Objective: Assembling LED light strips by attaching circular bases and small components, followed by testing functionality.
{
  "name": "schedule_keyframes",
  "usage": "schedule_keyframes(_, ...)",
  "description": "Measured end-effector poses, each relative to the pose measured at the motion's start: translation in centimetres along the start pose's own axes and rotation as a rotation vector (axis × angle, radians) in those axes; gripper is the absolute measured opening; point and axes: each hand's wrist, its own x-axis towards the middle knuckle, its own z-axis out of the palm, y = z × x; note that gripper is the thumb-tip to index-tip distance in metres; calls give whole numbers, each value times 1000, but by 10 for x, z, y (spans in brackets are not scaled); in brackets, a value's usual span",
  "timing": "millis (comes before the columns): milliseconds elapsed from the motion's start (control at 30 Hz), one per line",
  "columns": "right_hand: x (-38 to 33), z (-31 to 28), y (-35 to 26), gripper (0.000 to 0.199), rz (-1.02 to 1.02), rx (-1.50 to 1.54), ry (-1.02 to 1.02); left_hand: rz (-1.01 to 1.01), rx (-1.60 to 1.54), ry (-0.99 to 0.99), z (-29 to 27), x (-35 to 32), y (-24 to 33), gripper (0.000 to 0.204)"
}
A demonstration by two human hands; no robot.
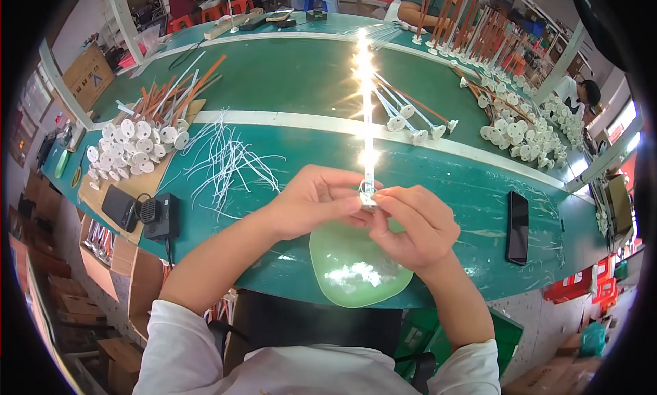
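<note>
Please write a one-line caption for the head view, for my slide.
Both hands, left and right, hold a lit light rod upright above a green dish on a green workbench.

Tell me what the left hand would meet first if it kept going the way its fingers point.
The left hand points rightward; it would meet the right hand first, just past the white stick's base they pinch.
</note>
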Motion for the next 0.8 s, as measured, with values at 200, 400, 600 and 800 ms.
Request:
schedule_keyframes(200, 0, -3, 1, 24, 87, 70, -58, -60, -24, -6, -8, 3, -4, 48)
schedule_keyframes(400, -3, -2, 2, 19, 187, 66, -103, 40, 121, 80, 1, 6, -1, 54)
schedule_keyframes(600, -10, 10, 0, 16, 346, 226, -45, 308, 460, 132, 13, 2, -14, 81)
schedule_keyframes(800, -7, 5, -4, 16, 588, 452, -124, 493, 845, 214, 4, 3, -17, 65)
